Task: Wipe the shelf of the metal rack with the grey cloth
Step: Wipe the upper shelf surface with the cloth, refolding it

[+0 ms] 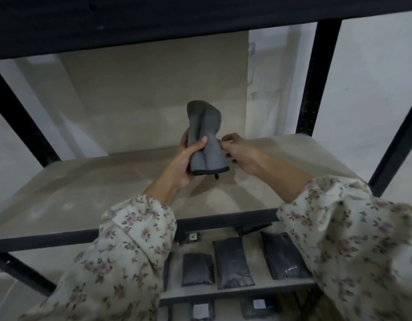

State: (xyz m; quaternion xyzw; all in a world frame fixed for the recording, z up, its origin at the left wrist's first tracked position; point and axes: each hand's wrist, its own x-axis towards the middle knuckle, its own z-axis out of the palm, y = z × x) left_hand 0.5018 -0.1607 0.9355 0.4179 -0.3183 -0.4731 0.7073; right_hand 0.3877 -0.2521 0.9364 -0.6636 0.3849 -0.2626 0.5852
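View: head camera, looking down past your arms into the rack [322, 77].
Writing, tag: a small white tag [194, 236] on the lower shelf [265, 286] reads "A".
Writing, labels: white labels [199, 310] on the packs on the level below that are too blurred to read.
Writing, cloth: no lettering can be made out. A dark hem runs along its bottom edge, and a small dark loop [216, 177] hangs beneath it.
Left hand [185, 161]: you are grasping the cloth [206, 140] about its middle, with the thumb laid across the front and the fingers wrapped behind.
Right hand [238, 154]: your fingers are curled and the fingertips pinch the cloth's right edge, level with your left thumb.
Cloth, form: grey, gathered lengthwise into a narrow bundle and held upright, with the top end flopping over toward the back.
Cloth, position: it is between your two hands and above the middle of the shelf [84, 193], clear of the board and casting a shadow on it.
Shelf: a pale board in a dark metal frame, with faint light smears on its surface.
Lower shelf, stock: three dark flat packets [233, 262] lie side by side.
Sleeves [121, 262]: floral print on cream, covering both arms to the wrist.
Behind: a pale wall [154, 89].
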